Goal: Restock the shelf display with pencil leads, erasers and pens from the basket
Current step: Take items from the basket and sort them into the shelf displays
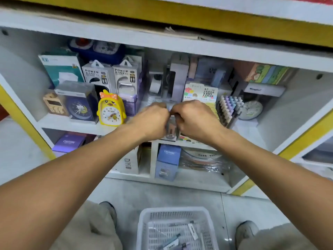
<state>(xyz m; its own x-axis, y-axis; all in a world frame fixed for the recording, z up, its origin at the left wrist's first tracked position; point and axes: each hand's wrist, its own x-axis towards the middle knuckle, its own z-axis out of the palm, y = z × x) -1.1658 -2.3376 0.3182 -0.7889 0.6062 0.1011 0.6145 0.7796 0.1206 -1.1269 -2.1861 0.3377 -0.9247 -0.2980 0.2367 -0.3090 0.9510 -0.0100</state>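
Reaching up to the shelf (pixel 75 123), the left hand (pixel 151 120) and the right hand (pixel 194 120) meet with fingers curled tight around something small; I cannot tell what it is. A yellow chick clock (pixel 110 110) stands just to the left. Pens (pixel 229 110) stand at the right. Down on the floor, the white basket (pixel 177 212) holds more pens.

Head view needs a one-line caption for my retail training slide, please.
Both hands meet at a shelf beside a yellow clock, white basket on the floor.
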